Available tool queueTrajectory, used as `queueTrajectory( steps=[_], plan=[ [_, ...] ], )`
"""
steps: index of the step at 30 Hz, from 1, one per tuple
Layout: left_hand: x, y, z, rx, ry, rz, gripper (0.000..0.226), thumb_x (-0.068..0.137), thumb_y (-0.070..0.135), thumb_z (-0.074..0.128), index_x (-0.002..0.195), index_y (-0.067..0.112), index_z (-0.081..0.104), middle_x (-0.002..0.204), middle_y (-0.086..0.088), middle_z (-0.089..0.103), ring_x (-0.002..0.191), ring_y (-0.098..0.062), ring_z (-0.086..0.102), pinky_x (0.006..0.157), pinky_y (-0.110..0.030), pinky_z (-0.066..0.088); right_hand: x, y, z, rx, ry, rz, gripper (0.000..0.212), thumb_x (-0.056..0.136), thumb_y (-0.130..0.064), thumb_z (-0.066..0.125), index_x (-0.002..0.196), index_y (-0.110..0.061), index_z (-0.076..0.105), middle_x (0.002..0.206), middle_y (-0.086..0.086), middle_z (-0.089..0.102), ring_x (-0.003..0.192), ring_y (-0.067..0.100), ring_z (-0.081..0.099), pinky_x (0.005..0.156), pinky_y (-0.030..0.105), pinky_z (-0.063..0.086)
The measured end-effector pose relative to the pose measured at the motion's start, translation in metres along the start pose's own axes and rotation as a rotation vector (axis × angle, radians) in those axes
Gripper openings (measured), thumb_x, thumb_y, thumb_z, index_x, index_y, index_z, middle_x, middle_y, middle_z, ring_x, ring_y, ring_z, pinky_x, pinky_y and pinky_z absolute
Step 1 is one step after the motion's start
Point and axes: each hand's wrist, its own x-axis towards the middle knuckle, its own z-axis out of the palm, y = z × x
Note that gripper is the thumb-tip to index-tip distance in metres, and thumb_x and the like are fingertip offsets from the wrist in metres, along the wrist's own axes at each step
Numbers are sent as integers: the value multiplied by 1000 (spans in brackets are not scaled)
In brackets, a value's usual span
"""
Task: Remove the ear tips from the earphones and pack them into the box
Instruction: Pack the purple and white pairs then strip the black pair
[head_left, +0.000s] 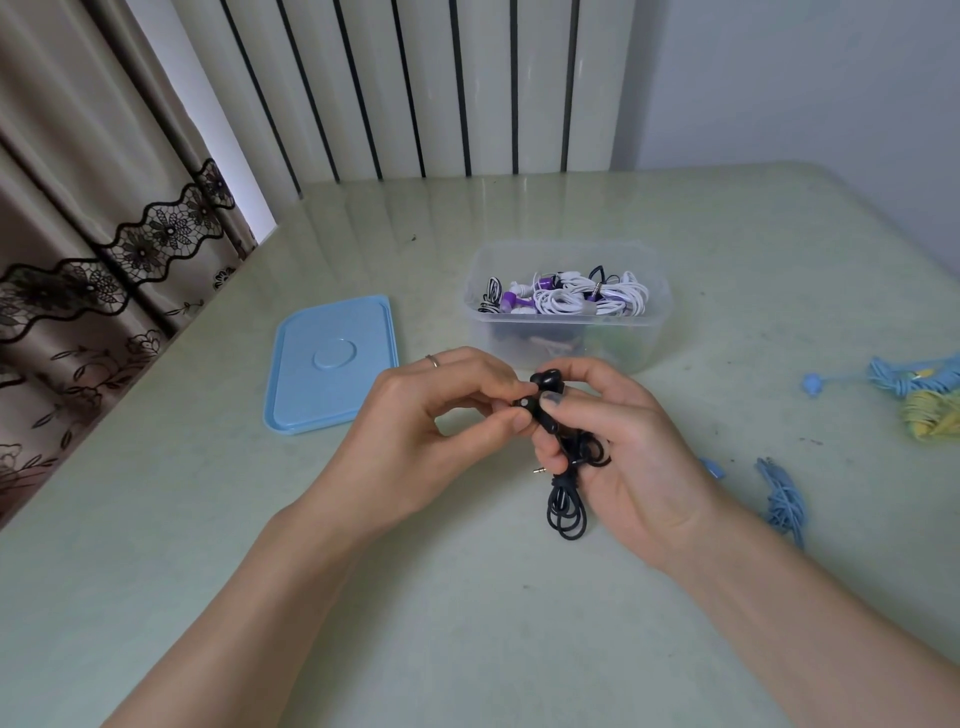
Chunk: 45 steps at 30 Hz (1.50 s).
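Note:
A pair of black wired earphones (548, 385) is held over the middle of the pale green table (467, 597). My right hand (618, 447) grips the earbuds and the bundled black cable, whose loops (566, 512) hang below the palm. My left hand (441, 421) pinches the tip of one black earbud (524, 404) between thumb and forefinger. Just behind the hands stands the clear plastic box (566, 332), open, holding several white, purple and black earphones.
The box's blue lid (332, 364) lies flat to the left of it. Blue and yellow coiled earphones (919, 395) sit at the right edge, and another blue cable bundle (784, 499) lies near my right wrist. A curtain hangs beyond the table's left edge.

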Motion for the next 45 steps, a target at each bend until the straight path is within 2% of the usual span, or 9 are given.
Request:
queueTrajectory(
  steps=[6,15,24,28,33,37,40,43,45],
  plan=[
    [-4,2,2,-8,21,-46,16,92,9,71,107,7,74,95,-6,71,88,-25,70,86,-38,57,0,0,0,3,-5,16,15,91,5,51,102,-5,56,70,8,62,54,17,49,49,23,39],
    [-6,9,2,101,55,-20,11,94,5,71,104,7,72,95,-1,71,89,-20,69,84,-31,55,2,1,-1,-45,-18,1,12,94,-2,51,103,-3,58,71,15,53,56,20,45,53,24,39],
    [-2,17,-1,233,152,-37,5,94,9,71,94,14,69,85,10,70,81,-15,65,75,-28,52,2,-8,2,12,-52,40,36,86,-9,51,118,1,63,92,16,65,64,17,54,59,26,42],
    [18,32,-9,236,123,-88,6,93,15,69,89,19,68,79,10,68,76,-15,64,70,-18,48,5,-33,6,28,-72,89,43,89,0,34,122,5,60,97,18,60,65,16,53,61,26,40],
    [79,49,-25,211,78,-167,6,94,18,70,90,14,68,82,3,71,76,-18,70,71,-30,54,35,-90,14,-332,57,-46,39,85,14,34,102,-1,65,89,22,60,62,18,54,56,27,38],
    [137,43,-23,418,19,-276,8,93,23,66,91,15,67,88,1,71,82,-20,68,72,-29,51,82,-124,10,-815,190,-115,39,87,7,40,103,-13,69,81,11,62,65,16,56,51,22,39],
    [159,22,-13,531,-46,-381,8,91,26,67,90,19,63,91,-2,69,88,-24,64,70,-30,45,105,-126,5,-1164,168,-93,44,88,2,42,120,-12,69,86,0,64,81,17,60,68,23,45],
    [159,2,-4,600,-93,-454,8,88,25,69,86,23,62,92,-4,72,89,-26,67,68,-29,45,103,-120,5,-1417,103,-53,43,88,1,42,123,-6,67,123,10,67,117,26,58,96,28,45],
    [155,-6,0,646,-150,-486,5,87,23,68,85,23,64,96,-5,74,93,-27,68,70,-28,47,97,-118,7,-1522,74,-40,43,88,0,41,121,-7,67,129,12,64,122,30,55,101,33,45]
  ],
)
